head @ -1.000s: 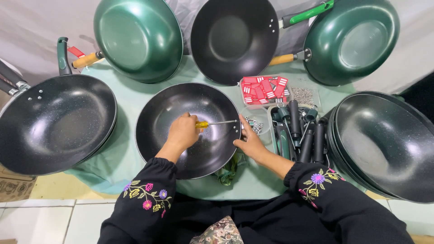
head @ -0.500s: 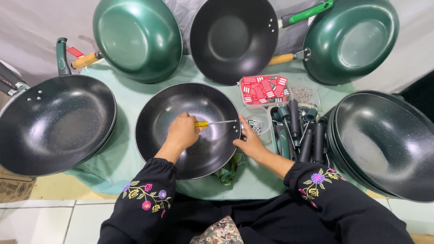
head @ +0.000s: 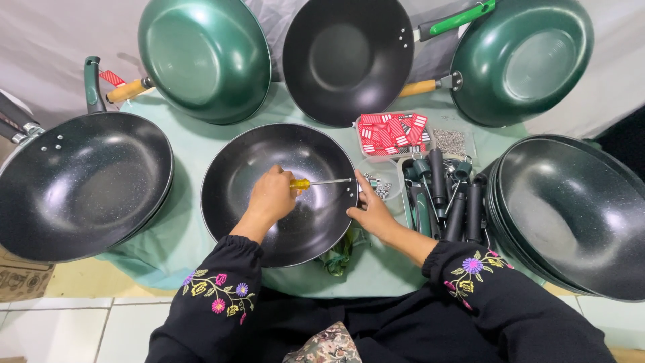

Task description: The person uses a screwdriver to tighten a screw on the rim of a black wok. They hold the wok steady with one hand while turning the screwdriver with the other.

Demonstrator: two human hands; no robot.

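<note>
Two bare hands work over a black pan (head: pixel 269 202) lying flat on a pale green cloth (head: pixel 181 242) at the middle of the table. The left hand (head: pixel 272 196) is closed around the yellow grip of a screwdriver (head: pixel 319 182), whose thin metal shaft points right, to the inside of the pan's right rim. The right hand (head: pixel 371 210) clasps that rim from outside, fingers curled around the edge just where the shaft ends; whether it also pinches a small part there cannot be told.

Compared with a second ago, almost nothing has shifted: both hands and the screwdriver sit in the same spots, which suggests steady turning at one point on the rim.

Just right of the pan lie a tray of dark handles (head: pixel 443 198), a small heap of silver screws (head: pixel 381 188), and a clear box of red and white labels (head: pixel 392 130). More black and green pans ring the table.
</note>
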